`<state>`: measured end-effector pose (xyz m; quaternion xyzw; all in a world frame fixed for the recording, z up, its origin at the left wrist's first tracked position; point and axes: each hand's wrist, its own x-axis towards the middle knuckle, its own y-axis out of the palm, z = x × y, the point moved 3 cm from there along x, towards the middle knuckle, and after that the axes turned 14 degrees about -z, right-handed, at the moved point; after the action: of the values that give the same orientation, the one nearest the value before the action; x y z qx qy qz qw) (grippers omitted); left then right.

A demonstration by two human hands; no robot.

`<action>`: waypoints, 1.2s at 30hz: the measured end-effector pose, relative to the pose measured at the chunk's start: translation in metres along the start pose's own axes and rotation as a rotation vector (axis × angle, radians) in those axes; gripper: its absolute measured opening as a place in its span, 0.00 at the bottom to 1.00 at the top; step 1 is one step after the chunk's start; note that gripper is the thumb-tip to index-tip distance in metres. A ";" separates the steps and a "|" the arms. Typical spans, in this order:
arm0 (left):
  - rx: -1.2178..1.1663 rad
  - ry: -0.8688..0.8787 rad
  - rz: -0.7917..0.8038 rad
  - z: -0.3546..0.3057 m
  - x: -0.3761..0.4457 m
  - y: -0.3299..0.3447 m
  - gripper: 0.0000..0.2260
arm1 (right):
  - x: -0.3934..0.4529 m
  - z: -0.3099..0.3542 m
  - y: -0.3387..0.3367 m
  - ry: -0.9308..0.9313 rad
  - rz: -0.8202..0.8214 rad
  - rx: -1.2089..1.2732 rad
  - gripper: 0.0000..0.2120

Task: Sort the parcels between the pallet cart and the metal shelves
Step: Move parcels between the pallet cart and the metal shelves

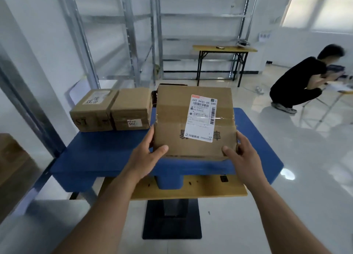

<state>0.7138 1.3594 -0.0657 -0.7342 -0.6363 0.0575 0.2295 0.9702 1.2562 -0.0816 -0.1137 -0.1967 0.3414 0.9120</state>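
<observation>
Both hands hold one cardboard parcel [194, 120] by its near corners: the left hand [147, 156] clasps the near-left corner with the thumb laid on the top face and the fingers wrapped down the left side, and the right hand [241, 154] mirrors it on the near-right corner, thumb on top, fingers round the right side. The parcel's top face tilts toward the camera, carrying a white shipping label [203, 118] with barcodes, crossed by a strip of clear tape; dark printed characters run along the near flap between the two thumbs. Whether the parcel's underside touches the surface below cannot be told. Beneath the grip lies the blue pallet [107, 154], which sits on a wooden board [191, 190] over a black pedestal base [172, 219]. To the left of the held parcel, beyond the left hand, two smaller cardboard boxes stand side by side and touching on the pallet: a taped box [93, 110] with handwritten marks and a box [131, 108] with a small white sticker. Beyond the parcel rise the metal shelves [202, 15], with a folding table [223, 49] in front of them. Off to the right of the grip, a person in black [299, 80] crouches on the glossy floor.
</observation>
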 end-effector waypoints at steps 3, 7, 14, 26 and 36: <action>-0.010 -0.034 0.014 0.002 0.039 0.025 0.33 | 0.044 -0.014 0.012 0.048 0.030 -0.002 0.25; 0.021 -0.102 0.001 0.009 0.082 0.057 0.32 | 0.095 -0.031 0.024 0.074 0.083 -0.059 0.25; 0.178 -0.207 -0.061 0.032 0.127 0.082 0.30 | 0.155 -0.051 0.062 0.065 0.180 -0.182 0.24; 1.027 0.090 -0.059 0.033 0.206 0.045 0.42 | 0.201 -0.033 0.122 0.095 0.184 -0.252 0.23; 1.015 0.086 -0.012 0.041 0.213 0.018 0.34 | 0.204 -0.016 0.166 0.068 0.213 -0.245 0.21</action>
<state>0.7538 1.5731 -0.0656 -0.5283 -0.5224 0.3276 0.5836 1.0218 1.5139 -0.0950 -0.2560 -0.1926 0.4054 0.8562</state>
